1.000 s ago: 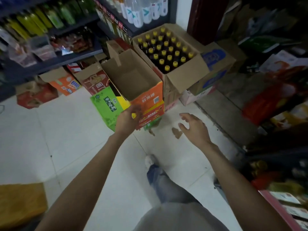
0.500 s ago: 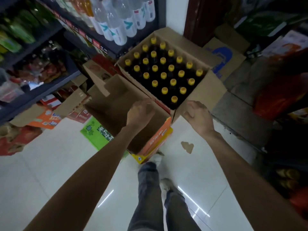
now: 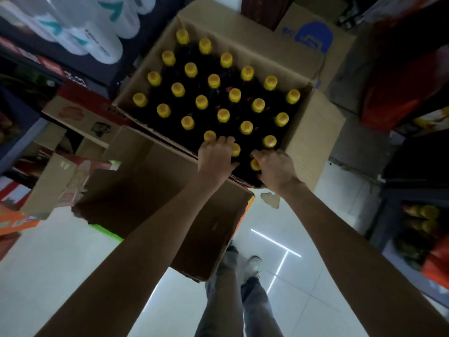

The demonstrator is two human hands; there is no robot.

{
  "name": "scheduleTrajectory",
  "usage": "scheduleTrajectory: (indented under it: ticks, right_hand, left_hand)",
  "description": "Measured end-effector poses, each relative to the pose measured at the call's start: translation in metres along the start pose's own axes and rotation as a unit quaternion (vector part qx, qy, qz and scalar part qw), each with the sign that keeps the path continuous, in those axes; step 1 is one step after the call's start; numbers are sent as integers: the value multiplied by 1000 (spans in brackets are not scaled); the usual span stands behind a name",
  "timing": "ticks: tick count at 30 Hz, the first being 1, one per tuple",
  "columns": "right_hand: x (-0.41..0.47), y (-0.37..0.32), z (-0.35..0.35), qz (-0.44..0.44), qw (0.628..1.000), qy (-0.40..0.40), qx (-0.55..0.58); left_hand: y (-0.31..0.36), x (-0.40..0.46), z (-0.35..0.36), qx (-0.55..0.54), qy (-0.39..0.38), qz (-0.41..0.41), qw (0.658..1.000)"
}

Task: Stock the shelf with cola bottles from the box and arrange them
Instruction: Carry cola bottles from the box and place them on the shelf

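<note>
An open cardboard box [image 3: 313, 132] holds several dark cola bottles [image 3: 213, 93] with yellow caps, standing upright in rows. My left hand [image 3: 215, 155] reaches into the box's near corner, its fingers curled over the necks of bottles in the front row. My right hand [image 3: 275, 167] is beside it, fingers wrapped around the neck of a front-row bottle [image 3: 254, 164] whose yellow cap shows at my thumb. The bottle under my left hand is mostly hidden by the hand.
An empty open carton [image 3: 155, 210] sits under my left forearm, in front of the full box. A dark shelf [image 3: 80, 66] with clear water bottles [image 3: 97, 32] runs at the upper left. More cartons lie at left, stacked goods at right. White tiled floor [image 3: 60, 263] below.
I have stepped closer and leaned over the box. Both hands moved forward from the carton edges into the near row of bottles and closed on bottle necks.
</note>
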State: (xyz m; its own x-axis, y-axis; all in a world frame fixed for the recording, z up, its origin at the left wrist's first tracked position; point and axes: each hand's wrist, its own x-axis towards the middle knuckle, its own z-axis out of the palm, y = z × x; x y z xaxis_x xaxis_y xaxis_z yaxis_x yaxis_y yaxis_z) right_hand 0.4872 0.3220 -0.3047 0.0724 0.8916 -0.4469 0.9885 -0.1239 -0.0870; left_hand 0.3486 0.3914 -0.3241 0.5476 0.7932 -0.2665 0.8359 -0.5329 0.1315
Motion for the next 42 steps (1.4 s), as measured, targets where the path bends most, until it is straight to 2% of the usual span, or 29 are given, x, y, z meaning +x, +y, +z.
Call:
scheduleTrajectory:
  ticks: [5,8,9,11,13,15,17,19,21,23,26,30,34,36,38,42]
  right_hand:
    - [-1,-2,3,31,998,30,45]
    - [-13,-4,11,12,987,122,109]
    - [-19,-5,13,31,976,154,152]
    - [-34,-7,5,103,926,204,302]
    - [-51,-9,-11,132,854,249,438]
    - [-71,-14,-33,100,782,287,543]
    - [-89,-20,-54,53,716,310,623]
    - [-105,-23,-70,23,657,327,679]
    - [-122,-22,-85,4,622,335,707]
    - [-140,-19,-96,-11,615,347,708]
    - [-171,-9,-105,-13,610,371,700]
    - [-222,13,-102,50,593,418,686]
    - [-295,47,-85,127,551,470,677]
    - [-338,66,-74,155,534,491,671]
    - [-388,84,-61,164,532,516,651]
    - [-467,114,-46,164,571,530,605]
  left_hand:
    - [2,10,0,-48,-11,-19,999]
    - [-1,8,1,-82,-10,-19,996]
    - [-3,5,2,-91,-5,-18,996]
    - [-9,-1,2,-117,21,-19,993]
    - [-16,-10,-4,-160,73,-17,984]
    - [-23,-23,-15,-201,166,0,965]
    - [-25,-38,-36,-268,256,42,928]
    - [-17,-52,-64,-371,267,105,883]
    - [-4,-67,-92,-474,216,165,838]
    - [12,-78,-116,-545,165,207,796]
    - [35,-85,-145,-577,141,223,773]
    - [77,-97,-165,-557,130,243,783]
    - [142,-123,-167,-544,82,238,800]
    - [186,-145,-168,-574,57,222,786]
    - [232,-172,-166,-594,49,234,768]
    - [300,-216,-156,-594,61,276,753]
